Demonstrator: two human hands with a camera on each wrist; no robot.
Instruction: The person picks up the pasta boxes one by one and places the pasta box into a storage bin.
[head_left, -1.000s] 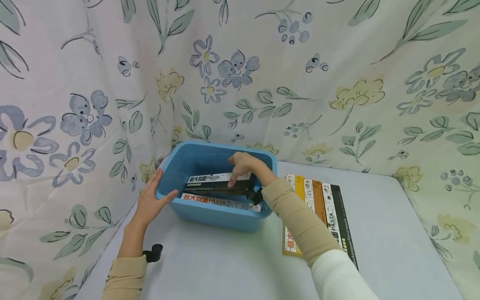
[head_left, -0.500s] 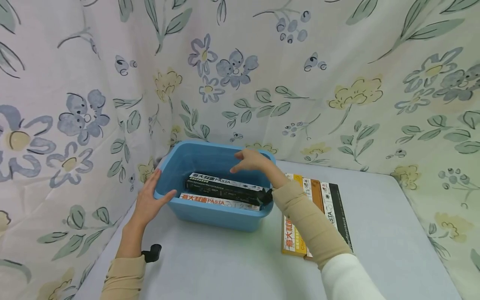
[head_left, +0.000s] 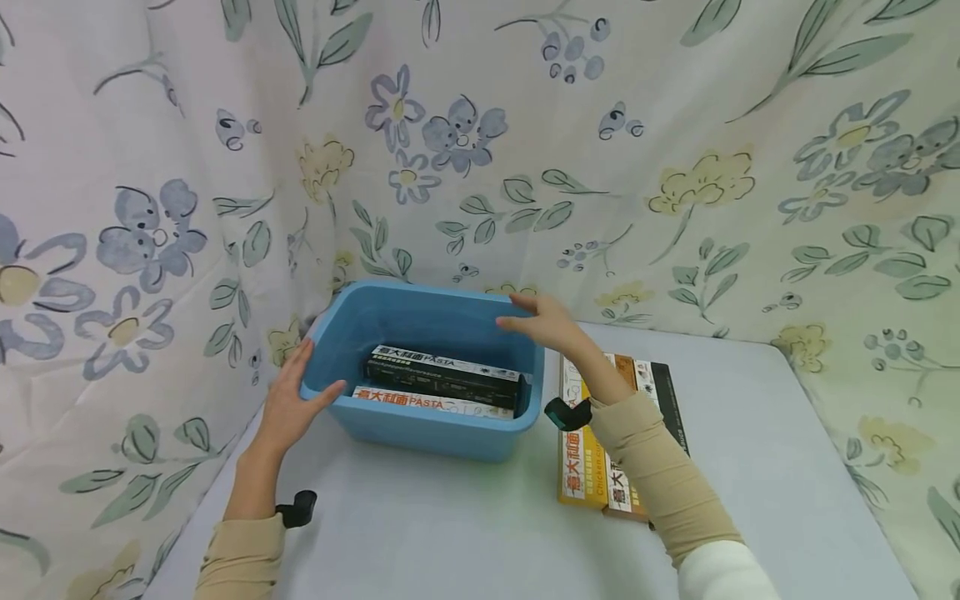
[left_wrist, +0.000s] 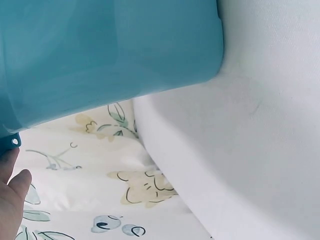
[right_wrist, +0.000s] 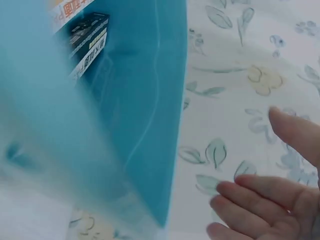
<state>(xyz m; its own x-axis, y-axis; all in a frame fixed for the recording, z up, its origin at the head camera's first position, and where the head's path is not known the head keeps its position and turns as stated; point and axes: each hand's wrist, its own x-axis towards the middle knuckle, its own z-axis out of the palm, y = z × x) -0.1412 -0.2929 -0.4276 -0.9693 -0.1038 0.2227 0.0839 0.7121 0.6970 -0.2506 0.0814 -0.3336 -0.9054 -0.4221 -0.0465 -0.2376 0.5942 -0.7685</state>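
A blue plastic bin [head_left: 427,432] stands on the table, with a black-and-white pasta box [head_left: 442,377] and a white pasta box with orange lettering [head_left: 431,403] lying side by side in it. My left hand [head_left: 288,408] rests against the bin's left front corner, fingers and thumb spread; the left wrist view shows fingertips [left_wrist: 10,155] touching the rim by a small hole. Over the bin's back right rim hovers my right hand [head_left: 551,323], fingers extended and nothing held. In the right wrist view, that hand [right_wrist: 270,210] is apart from the bin wall [right_wrist: 150,125].
Right of the bin, partly under my right forearm, several flat pasta boxes lie in a row: a yellow one [head_left: 592,467], a brown one [head_left: 624,492] and a black one [head_left: 667,400]. Floral cloth [head_left: 480,192] hangs behind and to the left of the white table [head_left: 450,533].
My right hand has let go of the black-and-white pasta box, which dropped flat into the bin. It has risen and moved right, out over the rim. The left hand stays at the corner.
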